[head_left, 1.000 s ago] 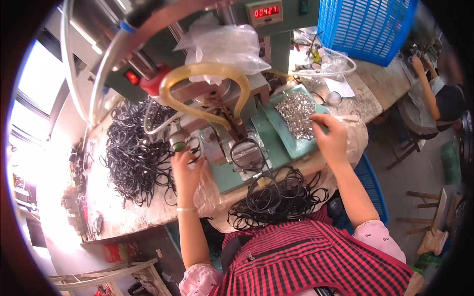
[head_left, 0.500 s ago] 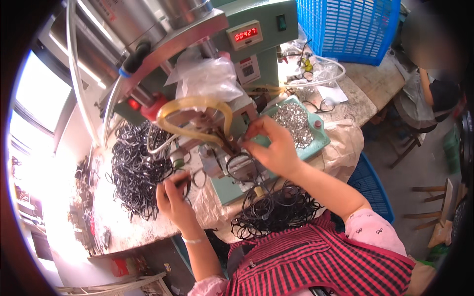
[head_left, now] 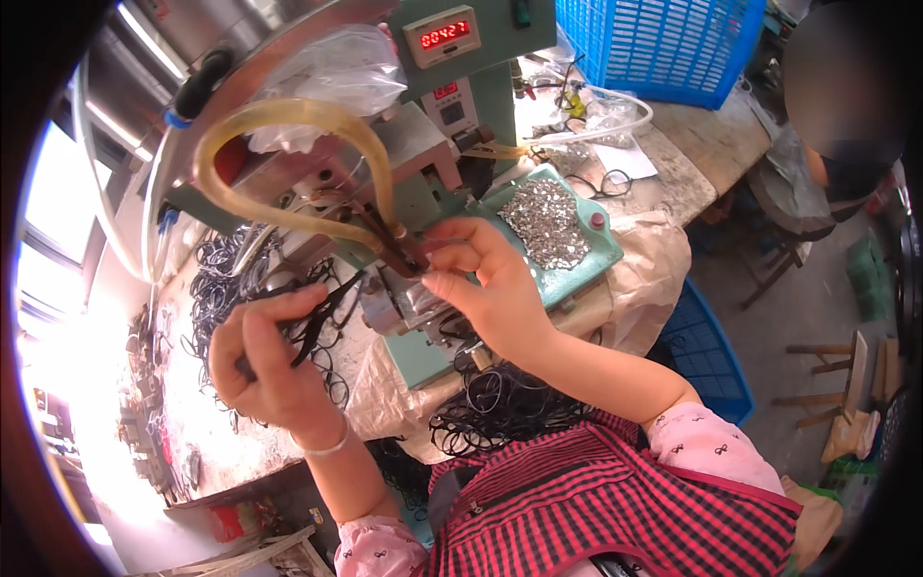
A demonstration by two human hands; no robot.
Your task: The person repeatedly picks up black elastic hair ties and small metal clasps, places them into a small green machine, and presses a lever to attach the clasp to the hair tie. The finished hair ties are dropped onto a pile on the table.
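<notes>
My left hand (head_left: 274, 361) is closed round slim black tweezers (head_left: 322, 317), their tips pointing up and right toward the machine. My right hand (head_left: 486, 288) reaches to the head of the green bench press (head_left: 452, 341), thumb and forefinger pinched against a dark part (head_left: 399, 252) below the yellow looped tube (head_left: 207, 159). What those fingers hold is too small to make out. Thin black loops, perhaps eyeglass frames, lie in a tangled pile (head_left: 216, 288) behind my left hand, and in another pile (head_left: 500, 409) between the press and my apron.
A green tray (head_left: 606, 252) of small shiny metal pieces stands right of the press. Beyond it are a white paper (head_left: 625, 162) and a blue crate (head_left: 716, 91). Another blue crate (head_left: 707, 356) is below the table edge. A person (head_left: 836, 115) sits at far right.
My left hand has risen and moved left, bringing the tweezers into plain sight. The round black loop below my right hand no longer shows. The view has shifted, with the press appearing further left.
</notes>
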